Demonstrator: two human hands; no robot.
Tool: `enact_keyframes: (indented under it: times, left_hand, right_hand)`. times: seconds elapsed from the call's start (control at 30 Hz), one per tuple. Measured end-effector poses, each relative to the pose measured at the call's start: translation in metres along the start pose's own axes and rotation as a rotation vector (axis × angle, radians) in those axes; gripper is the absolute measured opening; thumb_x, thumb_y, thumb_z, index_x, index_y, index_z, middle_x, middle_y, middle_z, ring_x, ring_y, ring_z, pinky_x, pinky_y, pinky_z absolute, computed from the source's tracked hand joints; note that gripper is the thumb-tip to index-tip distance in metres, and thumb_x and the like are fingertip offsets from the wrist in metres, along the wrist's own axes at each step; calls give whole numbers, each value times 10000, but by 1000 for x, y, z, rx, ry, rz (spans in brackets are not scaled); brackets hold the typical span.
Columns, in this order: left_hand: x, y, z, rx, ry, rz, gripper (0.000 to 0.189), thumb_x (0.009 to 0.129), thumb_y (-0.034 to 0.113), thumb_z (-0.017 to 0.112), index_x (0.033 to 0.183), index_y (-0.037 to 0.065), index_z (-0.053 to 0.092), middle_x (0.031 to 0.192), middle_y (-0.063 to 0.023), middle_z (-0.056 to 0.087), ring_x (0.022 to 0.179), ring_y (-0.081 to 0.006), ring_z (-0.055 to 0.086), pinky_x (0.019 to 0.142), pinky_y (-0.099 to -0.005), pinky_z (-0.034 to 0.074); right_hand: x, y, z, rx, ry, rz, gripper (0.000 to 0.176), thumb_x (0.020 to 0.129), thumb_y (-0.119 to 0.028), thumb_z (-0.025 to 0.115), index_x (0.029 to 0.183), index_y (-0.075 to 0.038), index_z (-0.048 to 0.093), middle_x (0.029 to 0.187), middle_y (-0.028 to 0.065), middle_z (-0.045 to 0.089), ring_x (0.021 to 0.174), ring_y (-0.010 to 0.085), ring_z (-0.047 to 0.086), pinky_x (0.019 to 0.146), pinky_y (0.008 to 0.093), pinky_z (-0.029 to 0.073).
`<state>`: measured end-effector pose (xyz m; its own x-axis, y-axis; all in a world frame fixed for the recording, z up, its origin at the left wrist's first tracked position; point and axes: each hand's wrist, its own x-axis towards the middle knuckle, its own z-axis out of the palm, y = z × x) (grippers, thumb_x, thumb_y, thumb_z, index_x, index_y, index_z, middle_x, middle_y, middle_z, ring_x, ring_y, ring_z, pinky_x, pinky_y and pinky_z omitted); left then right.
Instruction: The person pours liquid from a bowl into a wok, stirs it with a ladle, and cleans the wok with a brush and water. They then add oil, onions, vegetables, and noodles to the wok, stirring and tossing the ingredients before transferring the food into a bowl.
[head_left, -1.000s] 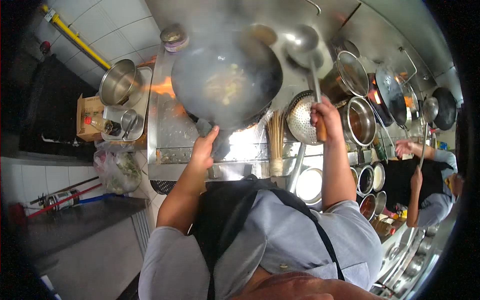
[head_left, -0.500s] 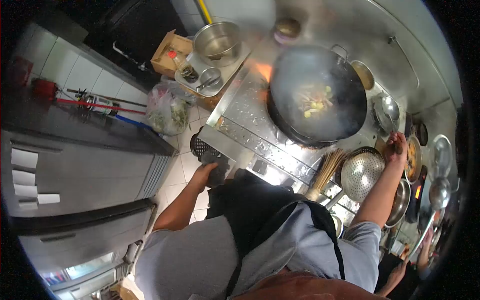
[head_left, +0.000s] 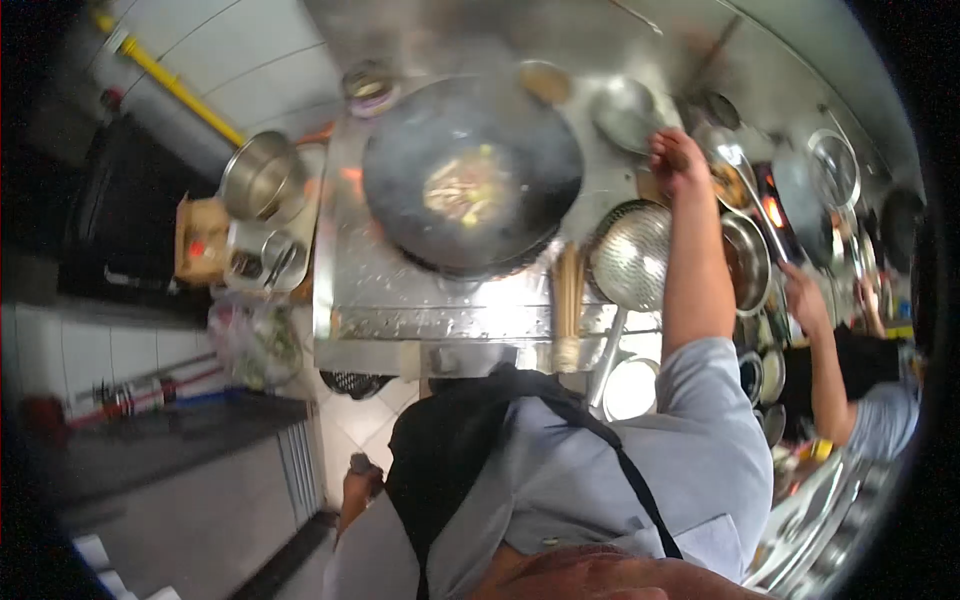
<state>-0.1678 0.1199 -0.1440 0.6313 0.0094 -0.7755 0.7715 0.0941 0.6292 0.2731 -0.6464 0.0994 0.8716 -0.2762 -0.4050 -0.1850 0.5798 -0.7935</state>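
At the upper right of the wok, my right hand (head_left: 680, 165) is closed around the dark handle end of a ladle. Its bowl end lies near a round metal bowl (head_left: 625, 112) and is blurred. Low on the left, beside my apron, my left hand (head_left: 360, 488) is closed on a dark grey cloth (head_left: 361, 464), mostly hidden. The large black wok (head_left: 400, 190) sits on the stove with pale sliced food (head_left: 470, 190) steaming in it. Below my right hand lies a perforated strainer (head_left: 632, 260), beside a bundled bamboo brush (head_left: 568, 310).
A steel pot (head_left: 262, 178) and a tray (head_left: 295, 250) with a small cup stand left of the stove. A plastic bag of greens (head_left: 255, 345) sits below. At right, a co-worker's hand (head_left: 803, 300) holds a long ladle (head_left: 760, 205) near several pans.
The view has turned, so the wok appears further left. My left hand has drawn back low beside my body with the cloth. My right hand stays on the ladle; a co-worker's arm shows more.
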Motion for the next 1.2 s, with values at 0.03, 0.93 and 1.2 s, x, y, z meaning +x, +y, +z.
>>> enact_keyframes:
  times: [0.03, 0.93, 1.2]
  left_hand:
    - [2, 3, 10, 155, 85, -56, 95, 770, 137, 711, 760, 67, 648, 763, -70, 676, 659, -188, 644, 578, -337, 490]
    - [0, 90, 46, 423, 234, 111, 259, 822, -3, 674, 1073, 7, 611, 928, -121, 711, 793, -239, 693, 701, -369, 570]
    - [34, 113, 59, 25, 394, 270, 301, 853, 116, 699, 1112, -24, 641, 997, -118, 709, 854, -227, 679, 772, -378, 544]
  right_hand:
    - [5, 0, -6, 47, -19, 24, 123, 937, -188, 585, 877, -95, 531, 715, 0, 553, 625, 132, 543, 564, 257, 465]
    - [-24, -18, 20, 1, -142, -40, 134, 921, -177, 598, 885, -83, 509, 775, 33, 556, 679, 152, 546, 581, 287, 473]
    - [-82, -21, 48, -152, -46, -79, 160, 958, -224, 579, 877, -90, 551, 757, 22, 568, 613, 143, 531, 535, 275, 458]
